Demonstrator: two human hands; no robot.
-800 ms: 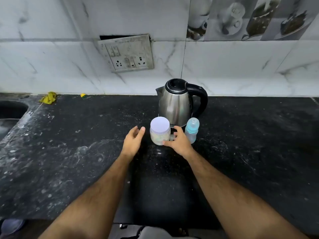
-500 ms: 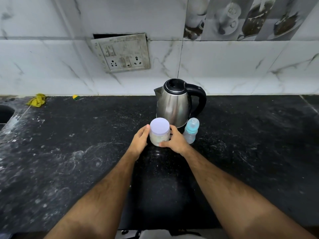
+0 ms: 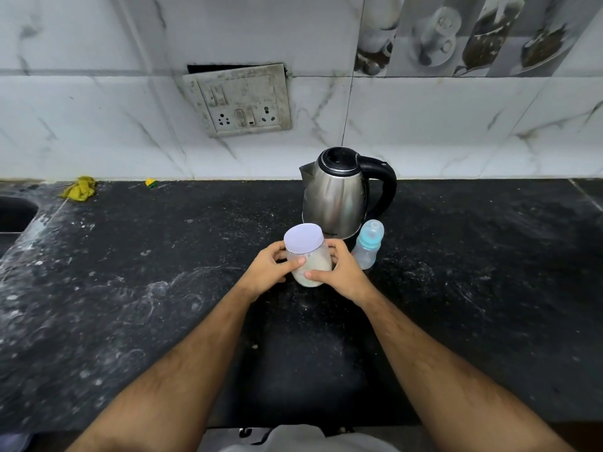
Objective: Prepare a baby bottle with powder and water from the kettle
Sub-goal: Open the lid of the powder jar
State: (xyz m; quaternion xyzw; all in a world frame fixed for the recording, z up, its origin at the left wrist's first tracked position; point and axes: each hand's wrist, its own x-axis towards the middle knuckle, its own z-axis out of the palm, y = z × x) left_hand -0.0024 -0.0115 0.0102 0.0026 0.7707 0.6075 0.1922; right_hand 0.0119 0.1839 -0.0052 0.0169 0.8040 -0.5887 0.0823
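Note:
A clear jar [image 3: 310, 267] of pale powder with a flat lilac lid stands or hangs just above the black counter in front of the kettle; I cannot tell if it touches the counter. My left hand [image 3: 269, 272] grips its left side and my right hand [image 3: 342, 272] grips its right side, thumbs across the front. A steel kettle [image 3: 336, 197] with a black lid and handle stands just behind. A small baby bottle [image 3: 368, 244] with a pale blue cap stands upright to the right of the jar, close to my right hand.
The black stone counter [image 3: 130, 272] is dusted with white powder marks. A sink edge [image 3: 16, 213] shows at far left. A yellow cloth [image 3: 80, 189] and a small yellow scrap [image 3: 150, 182] lie by the back wall. A socket plate [image 3: 241, 99] hangs above.
My left hand closed in from the left and took hold of the jar. Both hands now wrap it, and the jar has come slightly toward me.

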